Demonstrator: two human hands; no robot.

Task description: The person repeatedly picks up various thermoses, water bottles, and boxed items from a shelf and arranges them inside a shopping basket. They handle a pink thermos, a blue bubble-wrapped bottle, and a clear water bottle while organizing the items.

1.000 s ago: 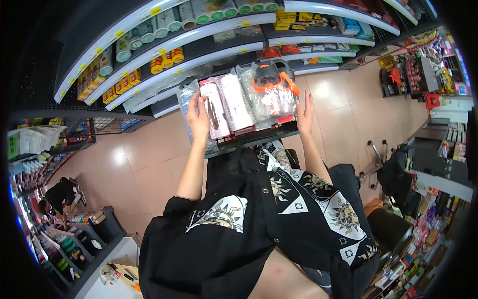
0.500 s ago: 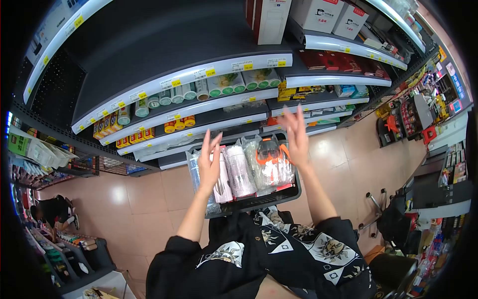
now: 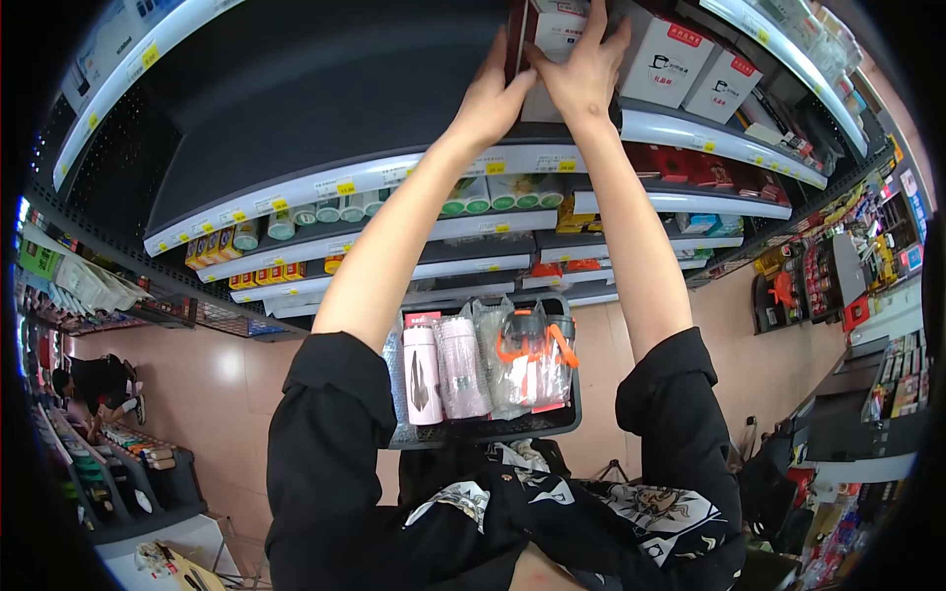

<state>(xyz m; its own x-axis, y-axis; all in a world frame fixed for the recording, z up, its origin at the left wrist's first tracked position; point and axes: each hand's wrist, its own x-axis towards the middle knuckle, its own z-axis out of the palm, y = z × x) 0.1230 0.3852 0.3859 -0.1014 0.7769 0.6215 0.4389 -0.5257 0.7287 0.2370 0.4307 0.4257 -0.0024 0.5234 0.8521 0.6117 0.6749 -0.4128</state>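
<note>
On the upper shelf at the top, a tall white box point(image 3: 542, 103) with a dark red side stands upright. My left hand point(image 3: 493, 103) grips its left edge, the thumb over the front and the fingers along the red side. Around the right part of the box is my right hand point(image 3: 586, 79), with its thumb across the front and fingers spread upward; it covers much of the printing. Below my arms, a black basket point(image 3: 567, 419) holds a pink bottle point(image 3: 422, 374), a wrapped light pink bottle point(image 3: 463, 369) and a plastic-wrapped bottle with an orange strap point(image 3: 532, 345).
White gift boxes point(image 3: 665, 59) stand right of my hands. Lower shelves carry yellow boxes point(image 3: 281, 274) and cylindrical containers point(image 3: 330, 209). A shelf edge point(image 3: 394, 172) with price tags runs under my forearms. Another person point(image 3: 99, 384) crouches at the far left.
Both hands have risen from above the basket to the tall box on the upper shelf and taken hold of it. The view has shifted slightly, and the basket sits lower in it.
</note>
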